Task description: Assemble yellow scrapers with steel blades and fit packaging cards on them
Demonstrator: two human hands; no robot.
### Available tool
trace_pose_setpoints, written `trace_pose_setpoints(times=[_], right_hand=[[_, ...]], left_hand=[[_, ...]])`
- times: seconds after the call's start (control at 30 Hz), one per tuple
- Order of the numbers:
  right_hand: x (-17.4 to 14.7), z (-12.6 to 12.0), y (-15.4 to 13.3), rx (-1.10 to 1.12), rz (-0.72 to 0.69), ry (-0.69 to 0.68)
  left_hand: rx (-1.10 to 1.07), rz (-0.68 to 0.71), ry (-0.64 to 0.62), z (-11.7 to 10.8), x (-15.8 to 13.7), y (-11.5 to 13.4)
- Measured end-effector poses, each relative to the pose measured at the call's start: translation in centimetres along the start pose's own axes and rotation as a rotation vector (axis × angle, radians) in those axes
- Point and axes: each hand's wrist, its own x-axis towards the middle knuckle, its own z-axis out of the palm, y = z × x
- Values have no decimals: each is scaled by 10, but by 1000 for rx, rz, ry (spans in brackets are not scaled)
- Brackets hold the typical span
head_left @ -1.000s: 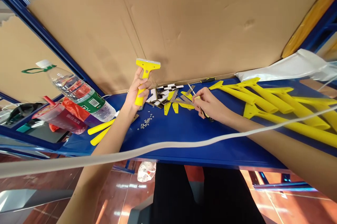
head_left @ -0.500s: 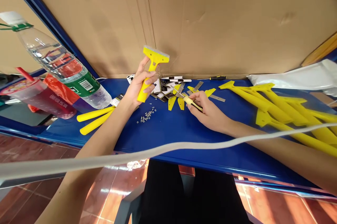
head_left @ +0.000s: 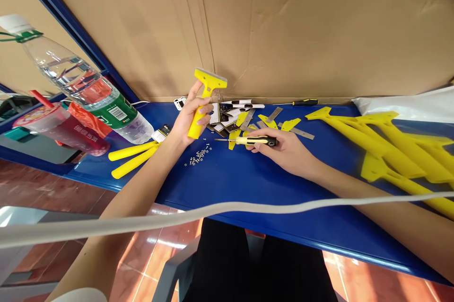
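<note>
My left hand [head_left: 192, 115] is wrapped round the handle of a yellow scraper [head_left: 212, 81], its wide head tilted up and a pale edge along the top. In my right hand [head_left: 276, 148] is a screwdriver [head_left: 256, 141] with a cream and black handle; its thin shaft points left, over the blue table [head_left: 227, 183]. Below the scraper lies a small heap of screws and nuts [head_left: 198, 156]. Yellow plates [head_left: 291, 124] and flat metal blades [head_left: 275, 114] are scattered behind my right hand, beside black and white packets [head_left: 227, 119].
Several yellow scraper handles [head_left: 386, 141] are piled on the right. Two finished-looking yellow handles [head_left: 131, 162] lie left. A water bottle [head_left: 106, 98] and red drink cup [head_left: 67, 127] stand further left. Another screwdriver [head_left: 305, 102] lies by the cardboard wall [head_left: 301, 32]. A pale cable [head_left: 248, 207] crosses in front.
My right hand has turned the screwdriver so that its shaft now points left, toward the screws, instead of up and away. The left hand still holds the scraper, almost unmoved.
</note>
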Motion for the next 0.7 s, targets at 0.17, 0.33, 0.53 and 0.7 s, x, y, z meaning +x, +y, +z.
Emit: trace_pose_setpoints(times=[0.17,0.33,0.53,0.7], right_hand=[[-2,-1,2,-66,-22,-1],[-4,1,1,-153,-21,26],[-3,4,2,-276,-115,37],[-2,6,2,-322,-182,19]], left_hand=[[0,-16,5,0,0,-4],[-13,-17,-6,2,-1,-6],[7,-23,3,8,-5,-5],[-6,-45,-6,12,-8,-5]])
